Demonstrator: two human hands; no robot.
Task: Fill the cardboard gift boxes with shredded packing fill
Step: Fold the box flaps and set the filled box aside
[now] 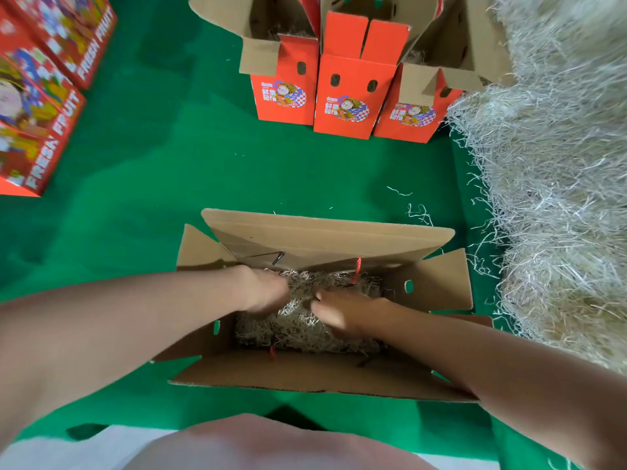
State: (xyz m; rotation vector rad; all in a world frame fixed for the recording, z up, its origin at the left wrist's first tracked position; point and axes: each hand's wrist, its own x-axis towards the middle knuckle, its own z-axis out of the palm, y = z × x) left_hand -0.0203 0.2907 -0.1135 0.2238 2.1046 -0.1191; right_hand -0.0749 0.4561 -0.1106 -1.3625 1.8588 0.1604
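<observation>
An open cardboard gift box (325, 374) stands on the green cloth right in front of me, its flaps spread out. Pale shredded fill (298, 329) lies inside it. Both my hands are down in the box on the fill: my left hand (264, 290) at the left, my right hand (342, 312) at the right, their fingertips sunk in the strands and blurred. A red rope handle (356, 270) hangs at the far wall. Whether the fingers curl round strands I cannot make out.
A big heap of shredded fill (556, 184) covers the right side. Three upright red gift boxes (346, 96) with open tops stand at the back centre. Closed printed fruit boxes (37, 106) are stacked at the left. Loose strands (419, 212) lie on the green cloth (163, 171).
</observation>
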